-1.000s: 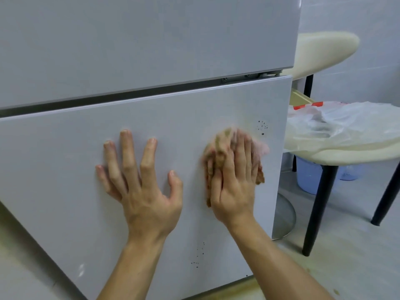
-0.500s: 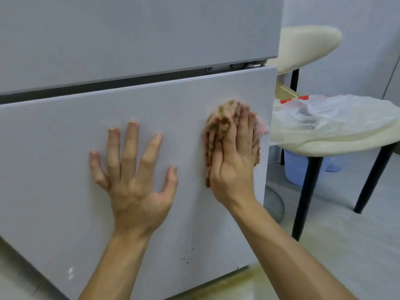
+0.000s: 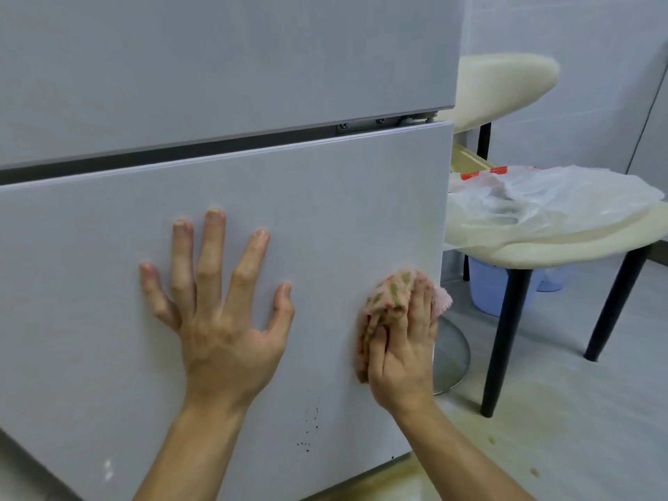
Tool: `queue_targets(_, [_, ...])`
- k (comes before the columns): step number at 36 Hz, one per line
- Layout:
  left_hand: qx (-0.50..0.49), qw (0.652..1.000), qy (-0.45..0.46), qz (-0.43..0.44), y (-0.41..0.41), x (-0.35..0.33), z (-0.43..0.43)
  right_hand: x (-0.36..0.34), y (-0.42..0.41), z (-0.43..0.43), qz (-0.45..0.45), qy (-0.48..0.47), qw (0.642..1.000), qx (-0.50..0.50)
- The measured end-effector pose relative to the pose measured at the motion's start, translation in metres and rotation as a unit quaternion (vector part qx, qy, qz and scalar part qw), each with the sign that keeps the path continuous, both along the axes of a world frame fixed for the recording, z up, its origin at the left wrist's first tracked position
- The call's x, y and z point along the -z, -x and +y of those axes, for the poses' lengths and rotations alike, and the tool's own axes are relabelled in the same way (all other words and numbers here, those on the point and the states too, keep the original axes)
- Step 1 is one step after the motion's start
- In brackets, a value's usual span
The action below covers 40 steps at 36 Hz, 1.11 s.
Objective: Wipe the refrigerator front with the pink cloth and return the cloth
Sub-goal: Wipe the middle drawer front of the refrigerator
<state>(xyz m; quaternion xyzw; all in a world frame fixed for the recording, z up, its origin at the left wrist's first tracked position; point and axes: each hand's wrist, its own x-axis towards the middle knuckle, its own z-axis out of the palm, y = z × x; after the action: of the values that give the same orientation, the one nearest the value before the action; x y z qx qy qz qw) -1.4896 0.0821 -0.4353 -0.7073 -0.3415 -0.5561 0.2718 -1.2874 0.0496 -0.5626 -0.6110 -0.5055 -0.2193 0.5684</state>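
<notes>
While the right hand (image 3: 401, 356) presses the pink cloth (image 3: 388, 296) flat-fingered on the door (image 3: 325, 211), specks (image 3: 311, 424) lie below-left. The left hand (image 3: 224, 320) rests spread, empty.

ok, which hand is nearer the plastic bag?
Right. The right hand presses the cloth near the door edge, below-left of the bag; the left hand lies flat farther left.

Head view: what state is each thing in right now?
White lower refrigerator door, shut, dark specks near bottom.
Pink bunched cloth, pressed against door.
Left hand, flat on door, fingers spread.
Right hand, pressing cloth.
Clear plastic bag, crumpled on cream chair seat.
</notes>
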Motion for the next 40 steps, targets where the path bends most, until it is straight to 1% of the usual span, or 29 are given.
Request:
queue_targets(3, [-0.002, 1.000, 0.001, 0.000, 0.000, 0.000, 0.000, -0.009, 0.000, -0.001, -0.004, -0.004, 1.000, -0.011])
queue_targets(6, [-0.001, 1.000, 0.001, -0.003, 0.000, 0.000, -0.001, -0.036, 0.008, 0.000, 0.038, -0.037, 0.998, -0.031])
queue_targets(8, [-0.002, 1.000, 0.003, -0.002, -0.001, -0.001, -0.002, -0.069, 0.007, 0.005, 0.051, -0.065, 0.996, -0.025])
queue_targets(11, [-0.002, 1.000, 0.006, -0.002, -0.001, -0.002, -0.003, -0.133, -0.002, 0.010, 0.033, -0.096, 0.995, -0.008])
queue_targets(13, [-0.005, 1.000, 0.006, -0.002, -0.001, -0.002, -0.003, -0.173, -0.009, 0.014, 0.027, -0.117, 0.993, -0.015])
queue_targets(16, [-0.004, 1.000, 0.003, 0.000, 0.000, -0.002, -0.002, -0.204, -0.012, 0.017, 0.054, -0.136, 0.989, -0.013])
queue_targets(20, [-0.004, 1.000, 0.000, 0.004, 0.001, -0.001, -0.002, -0.198, -0.009, 0.019, 0.074, -0.165, 0.983, 0.037])
queue_targets(24, [-0.001, 1.000, -0.002, -0.002, -0.001, 0.000, 0.000, -0.159, -0.005, 0.018, 0.139, -0.160, 0.977, 0.038])
queue_targets(27, [-0.001, 1.000, -0.003, -0.006, -0.003, 0.000, 0.000, -0.104, 0.003, 0.014, 0.216, -0.122, 0.968, 0.035])
queue_targets(30, [-0.001, 1.000, -0.004, -0.006, -0.002, 0.000, 0.000, -0.064, 0.004, 0.009, 0.254, -0.067, 0.964, 0.040])
queue_targets(32, [-0.003, 1.000, -0.004, -0.003, -0.001, 0.000, 0.000, -0.060, 0.003, 0.007, 0.260, -0.052, 0.963, 0.037])
queue_targets(36, [-0.003, 1.000, 0.002, 0.000, 0.000, -0.001, -0.001, -0.078, 0.005, 0.010, 0.262, -0.083, 0.960, 0.046])
queue_targets(38, [-0.003, 1.000, 0.006, 0.003, 0.001, -0.002, -0.002, -0.097, 0.003, 0.011, 0.222, -0.118, 0.967, 0.044])
queue_targets(40, [-0.002, 1.000, 0.008, 0.009, 0.004, -0.002, -0.003, -0.125, -0.005, 0.011, 0.159, -0.150, 0.976, 0.022])
